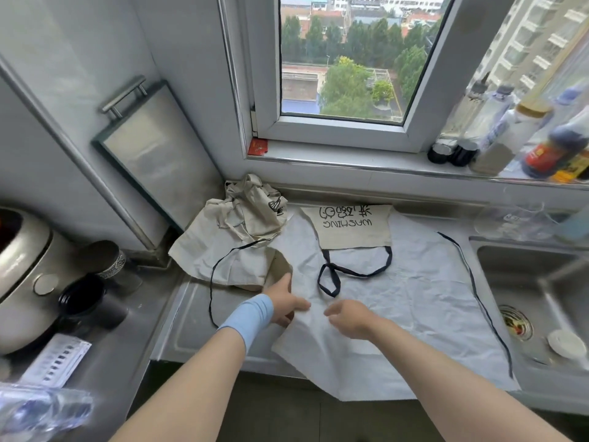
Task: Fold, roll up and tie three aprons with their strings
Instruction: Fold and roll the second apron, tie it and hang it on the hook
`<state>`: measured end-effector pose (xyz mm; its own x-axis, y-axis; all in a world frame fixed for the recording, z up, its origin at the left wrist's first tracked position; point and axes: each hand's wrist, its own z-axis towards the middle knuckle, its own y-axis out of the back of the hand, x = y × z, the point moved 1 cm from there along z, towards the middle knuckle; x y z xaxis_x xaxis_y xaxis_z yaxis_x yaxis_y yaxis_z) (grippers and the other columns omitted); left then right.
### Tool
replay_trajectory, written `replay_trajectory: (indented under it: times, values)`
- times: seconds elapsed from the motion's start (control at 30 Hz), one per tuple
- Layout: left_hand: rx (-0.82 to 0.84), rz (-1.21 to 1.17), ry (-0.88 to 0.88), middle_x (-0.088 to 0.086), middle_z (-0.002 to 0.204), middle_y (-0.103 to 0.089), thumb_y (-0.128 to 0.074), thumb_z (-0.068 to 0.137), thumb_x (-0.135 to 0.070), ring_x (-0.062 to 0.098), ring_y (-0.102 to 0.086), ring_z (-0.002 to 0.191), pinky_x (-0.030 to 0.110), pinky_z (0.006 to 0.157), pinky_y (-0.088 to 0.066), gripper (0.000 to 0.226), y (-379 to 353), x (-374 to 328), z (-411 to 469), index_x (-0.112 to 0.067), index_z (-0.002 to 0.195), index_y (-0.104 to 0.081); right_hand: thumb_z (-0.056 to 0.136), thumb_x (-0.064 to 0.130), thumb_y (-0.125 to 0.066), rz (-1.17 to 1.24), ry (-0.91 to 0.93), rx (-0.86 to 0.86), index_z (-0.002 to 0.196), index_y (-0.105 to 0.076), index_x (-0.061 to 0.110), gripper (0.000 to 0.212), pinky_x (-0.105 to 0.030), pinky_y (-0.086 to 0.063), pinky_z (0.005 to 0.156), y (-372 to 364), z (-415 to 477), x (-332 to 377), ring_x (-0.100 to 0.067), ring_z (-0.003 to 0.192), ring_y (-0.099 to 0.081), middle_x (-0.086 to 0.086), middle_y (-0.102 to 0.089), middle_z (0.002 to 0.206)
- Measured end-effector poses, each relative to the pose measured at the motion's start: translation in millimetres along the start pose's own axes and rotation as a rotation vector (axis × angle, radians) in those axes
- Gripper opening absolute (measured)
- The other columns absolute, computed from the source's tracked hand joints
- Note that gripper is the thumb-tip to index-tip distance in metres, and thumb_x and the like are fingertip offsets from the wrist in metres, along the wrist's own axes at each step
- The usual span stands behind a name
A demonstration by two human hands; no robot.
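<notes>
- A brushed-steel counter [197, 320] runs under a white-framed window [344, 59] that looks out on trees and rooftops.
- A steel sink [535, 282] is set into the counter at the right.
- Bottles [541, 154] crowd the right end of the window sill [350, 161].
- At far left a steel board with a bar handle [159, 161] leans against the wall.
- A rice cooker [22, 266] and a black cup [83, 298] stand at the left.
- The spread apron [414, 298] lies flat on the counter between the board and the sink. Its pale, creased side is up and its near hem hangs over the counter's front edge.
- Its beige bib [353, 228] is folded towards the near side, and the black word "WASHING" reads upside down.
- The dark neck loop [331, 275] lies twisted on the cloth just near of the bib.
- A dark waist string [478, 298] trails along the apron's right edge.
- A crumpled heap of beige aprons [232, 237] sits in the far left corner and touches the spread one. Another dark string [213, 282] curls from the heap onto the bare steel.
- The left hand [287, 301], with a blue wristband, grips the apron's left edge, thumb on top and fingers underneath.
- The right hand [347, 317] is over the cloth beside it with fingers curled. I cannot tell whether they pinch the cloth.
</notes>
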<state>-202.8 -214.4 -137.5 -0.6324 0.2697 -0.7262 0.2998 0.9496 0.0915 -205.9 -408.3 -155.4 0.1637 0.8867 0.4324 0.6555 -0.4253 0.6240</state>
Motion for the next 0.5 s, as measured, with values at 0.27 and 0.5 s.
replay_trajectory:
  times: [0.27,0.5]
  values:
    - [0.106,0.391,-0.062,0.008,0.099,-0.06,-0.069,0.081,-0.018,0.025,-0.063,0.073,0.037,0.066,-0.056,0.085,-127,-58,17,-0.03,0.149,-0.019,0.087,0.06,-0.059,0.621,-0.06,-0.11,0.104,-0.062,0.026,0.039,-0.031,-0.046,0.064,95,-7,-49,-0.025,0.083,-0.071,-0.003,-0.071,0.102]
    - [0.195,0.488,0.116,0.003,0.113,-0.067,-0.062,0.088,-0.026,0.021,-0.068,0.085,0.028,0.075,-0.051,0.068,-176,-49,40,-0.031,0.147,-0.03,0.072,0.018,-0.053,0.127,-0.156,-0.269,0.079,-0.058,0.017,0.008,-0.031,-0.053,0.069,91,14,-123,-0.026,0.083,-0.065,-0.003,-0.067,0.084]
